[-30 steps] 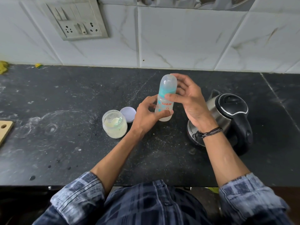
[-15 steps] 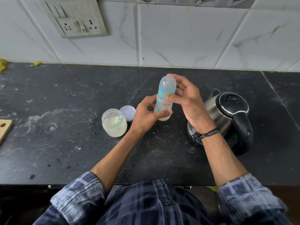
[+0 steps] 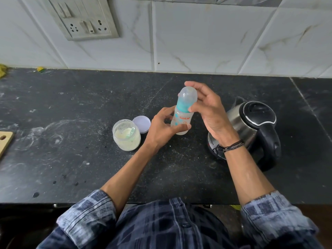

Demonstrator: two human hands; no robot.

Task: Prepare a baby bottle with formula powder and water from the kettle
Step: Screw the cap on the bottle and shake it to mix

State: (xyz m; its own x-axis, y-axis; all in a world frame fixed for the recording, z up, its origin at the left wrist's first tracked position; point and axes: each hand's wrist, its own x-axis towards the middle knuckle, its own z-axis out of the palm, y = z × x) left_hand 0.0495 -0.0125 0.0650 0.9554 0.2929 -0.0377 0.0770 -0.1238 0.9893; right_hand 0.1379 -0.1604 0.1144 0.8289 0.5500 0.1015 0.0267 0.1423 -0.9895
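A clear baby bottle (image 3: 183, 117) with a teal collar and a frosted dome cap stands upright on the black counter (image 3: 71, 159). My left hand (image 3: 161, 128) grips its lower body. My right hand (image 3: 206, 108) holds the cap and collar, thumb on the teal ring, fingers around the dome. An open jar of pale formula powder (image 3: 126, 134) stands left of my left hand, with a scoop inside and its white lid (image 3: 142, 124) lying behind it. The steel and black kettle (image 3: 251, 126) sits on its base to the right, lid shut.
A white tiled wall with a switch and socket plate (image 3: 84, 20) rises behind the counter. A wooden board corner (image 3: 5, 142) shows at the left edge. Powder smears mark the counter's left half. The counter's front edge runs just before my shirt.
My right fingers have shifted around the cap, now reaching higher over the dome. The bottle and my left hand have stayed in place.
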